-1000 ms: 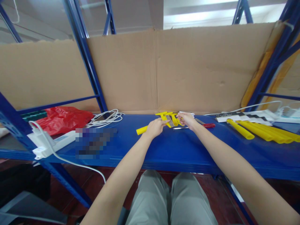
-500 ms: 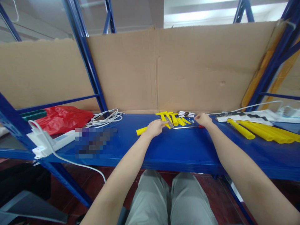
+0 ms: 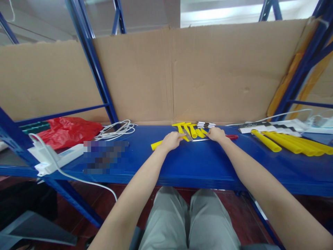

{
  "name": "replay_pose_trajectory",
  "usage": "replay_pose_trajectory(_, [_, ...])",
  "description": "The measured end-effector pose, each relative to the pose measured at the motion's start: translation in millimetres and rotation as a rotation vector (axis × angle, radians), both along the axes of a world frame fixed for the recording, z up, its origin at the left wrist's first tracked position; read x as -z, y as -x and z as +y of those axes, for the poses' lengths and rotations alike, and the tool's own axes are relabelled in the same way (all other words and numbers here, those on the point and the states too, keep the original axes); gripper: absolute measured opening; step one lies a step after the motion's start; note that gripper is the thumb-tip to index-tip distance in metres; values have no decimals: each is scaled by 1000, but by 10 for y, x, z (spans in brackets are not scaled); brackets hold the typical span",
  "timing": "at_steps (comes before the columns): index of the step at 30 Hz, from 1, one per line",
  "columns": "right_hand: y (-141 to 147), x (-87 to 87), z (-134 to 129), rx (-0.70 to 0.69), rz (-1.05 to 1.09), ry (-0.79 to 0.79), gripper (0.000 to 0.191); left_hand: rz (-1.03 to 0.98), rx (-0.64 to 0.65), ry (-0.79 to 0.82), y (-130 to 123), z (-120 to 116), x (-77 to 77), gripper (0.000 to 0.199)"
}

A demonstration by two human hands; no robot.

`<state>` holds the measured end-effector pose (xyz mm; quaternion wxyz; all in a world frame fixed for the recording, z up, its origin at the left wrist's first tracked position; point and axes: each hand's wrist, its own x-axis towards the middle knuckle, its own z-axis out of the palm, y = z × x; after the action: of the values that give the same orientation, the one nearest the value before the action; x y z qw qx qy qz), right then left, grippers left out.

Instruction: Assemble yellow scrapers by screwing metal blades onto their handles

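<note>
My left hand (image 3: 172,140) is closed around a yellow-handled scraper; its tubular handle (image 3: 156,145) sticks out to the left and a flat metal blade (image 3: 187,135) shows past the fingers. At the right end of several small yellow plastic pieces (image 3: 199,133), my right hand (image 3: 216,134) has its fingertips pinched on one piece. Below those fingers lies a screwdriver (image 3: 232,136) with a red handle, its thin shaft pointing left and partly covered by the hand. Several yellow T-shaped parts (image 3: 193,132) lie behind the blade.
Black-and-white strips (image 3: 206,125) sit by the cardboard wall (image 3: 221,76). Several yellow tubes (image 3: 266,141) and more striped strips (image 3: 270,127) are at right. On the left are a red plastic bag (image 3: 69,132), coiled white cable (image 3: 117,130) and a power strip (image 3: 62,158).
My right hand has moved left from the screwdriver's handle to the small yellow pieces, uncovering the red handle. My left hand stays nearly in place with the scraper.
</note>
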<state>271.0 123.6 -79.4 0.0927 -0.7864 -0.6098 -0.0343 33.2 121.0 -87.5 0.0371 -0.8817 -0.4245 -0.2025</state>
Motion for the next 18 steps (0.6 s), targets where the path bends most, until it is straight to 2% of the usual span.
replay_pose_trajectory(10, [-49, -20, 8, -49, -32, 69, 28, -18, 10, -6, 2, 10, 4, 35])
replay_pose_trajectory(18, [-10, -20, -6, -84, -120, 47, 37, -5, 11, 10, -5, -13, -13, 35])
